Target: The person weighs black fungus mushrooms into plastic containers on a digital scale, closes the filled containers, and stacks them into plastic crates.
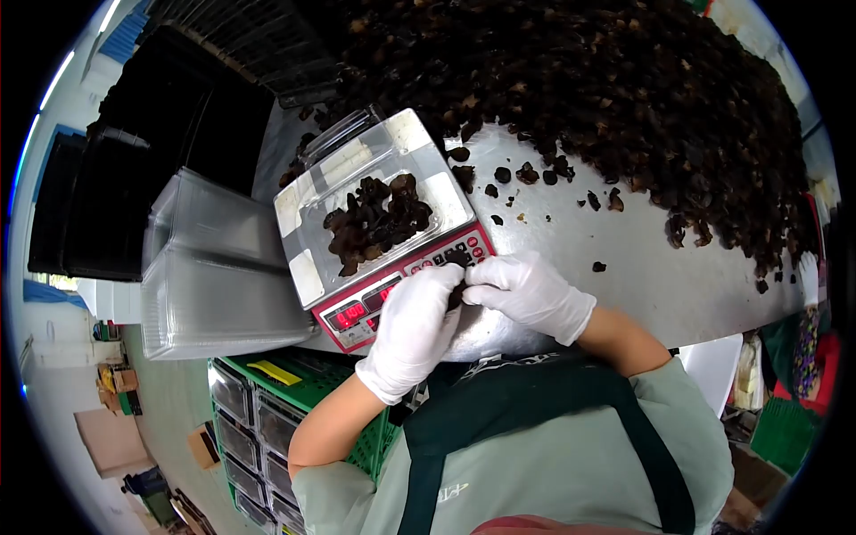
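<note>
The left hand (412, 328) hides part of the scale (337, 312) and one red number. The dark piece (456, 294) mostly hides between the fingers, over the counter's (571, 236) near edge. Both hands pinch it, bent in from each side, the right hand (522, 292) with its palm down. More dark bits (379, 218) fill the clear tray (318, 212) on the scale.

Tabletop (553, 259): smooth, glossy metal — stacked containers (223, 299): clear, shiny plastic — apron (535, 406): matt cloth.

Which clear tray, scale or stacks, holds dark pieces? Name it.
The single clear tray on the red scale: dark pieces lie in it, while the stacked trays show none.
</note>
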The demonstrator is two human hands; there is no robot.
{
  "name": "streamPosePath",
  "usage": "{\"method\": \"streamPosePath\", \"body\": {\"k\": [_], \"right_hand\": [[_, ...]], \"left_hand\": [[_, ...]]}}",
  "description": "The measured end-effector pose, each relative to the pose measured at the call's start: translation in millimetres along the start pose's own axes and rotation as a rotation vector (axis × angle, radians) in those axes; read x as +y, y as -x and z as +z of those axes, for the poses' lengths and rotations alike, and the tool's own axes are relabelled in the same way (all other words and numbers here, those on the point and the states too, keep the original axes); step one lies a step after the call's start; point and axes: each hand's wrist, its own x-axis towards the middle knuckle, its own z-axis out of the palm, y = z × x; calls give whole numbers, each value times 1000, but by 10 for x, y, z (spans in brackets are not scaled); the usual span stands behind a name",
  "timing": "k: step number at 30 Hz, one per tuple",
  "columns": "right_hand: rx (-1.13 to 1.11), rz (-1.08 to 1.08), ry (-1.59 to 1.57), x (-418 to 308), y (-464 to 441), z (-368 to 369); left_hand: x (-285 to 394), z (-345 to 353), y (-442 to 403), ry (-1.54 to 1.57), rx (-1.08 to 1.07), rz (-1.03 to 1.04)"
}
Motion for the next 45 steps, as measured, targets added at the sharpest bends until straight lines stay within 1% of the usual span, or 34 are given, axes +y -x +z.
{"method": "streamPosePath", "body": {"k": [1, 3, 4, 7, 8, 9, 10, 11, 13, 17, 19, 20, 21, 22, 23, 24, 26, 28, 30, 31, 33, 34, 35, 36, 37, 39, 40, 42, 44, 45], "right_hand": [[-11, -2, -3, 1, 48, -11], [-54, 95, -5, -2, 128, -47], [-58, 52, 66, 50, 154, -36], [-69, 37, 143, 138, 195, -34], [-68, 41, 141, 123, 203, -34], [-44, 82, 56, 93, 206, -33], [-19, 123, -28, 74, 206, -27], [-15, 128, -29, 85, 204, -12], [3, 57, 146, 130, 196, 19], [45, 137, 150, 131, 185, 51], [63, 161, 119, 87, 177, 3], [109, 183, 29, 60, 185, 6], [146, 239, -140, 89, 202, 23], [121, 292, -226, 100, 195, -9], [96, 340, -315, 92, 180, -51], [55, 417, -431, 14, 168, -113], [37, 459, -471, -21, 154, -155], [14, 494, -508, -41, 148, -192], [-19, 449, -383, -58, 154, -215], [-14, 451, -384, -63, 154, -225], [-71, 352, -155, -65, 144, -234], [-68, 354, -157, -39, 142, -217], [-67, 286, -51, 7, 142, -184], [-65, 217, 55, 36, 140, -158], [-61, 222, 52, 39, 135, -140], [-68, 165, 190, 37, 114, -100], [-64, 168, 189, 75, 107, -42], [69, 121, 295, 151, 110, 98], [95, 118, 297, 114, 138, 105], [116, 114, 301, 100, 142, 98]], "left_hand": [[32, 25, -3, -16, -29, 32], [56, 109, 6, -15, -60, 28], [55, 138, 9, -3, -62, 42], [68, 183, 9, 2, -89, 55], [75, 194, 9, -6, -112, 56], [75, 214, 12, -3, -116, 57], [67, 239, 16, -13, -100, 60], [62, 258, 16, -23, -84, 63], [72, 270, 1, -13, -95, 59], [76, 297, -40, 23, -85, 66], [82, 311, -47, 34, -55, 11], [62, 334, -38, 118, -35, -76], [36, 351, -30, 200, -17, -165], [2, 339, -41, 277, 9, -204], [-65, 386, -5, 428, 33, -284], [-65, 387, -11, 531, 46, -315], [-65, 372, -12, 678, 46, -359], [-62, 381, -14, 679, 52, -359], [-79, 402, 2, 662, 75, -364], [-100, 411, 24, 663, 69, -362], [-114, 403, 43, 413, 8, -227], [-70, 384, 39, 295, -16, -138], [-8, 362, 9, 197, 10, -45], [-27, 377, 37, 155, -11, -50], [-56, 399, 70, 115, -32, -55], [-97, 425, 90, 85, -36, -32], [-108, 430, 86, 52, -32, -11], [-75, 427, 68, 42, -12, 2], [-23, 413, 48, 30, 10, 11], [8, 406, 34, 93, 5, -90]]}}
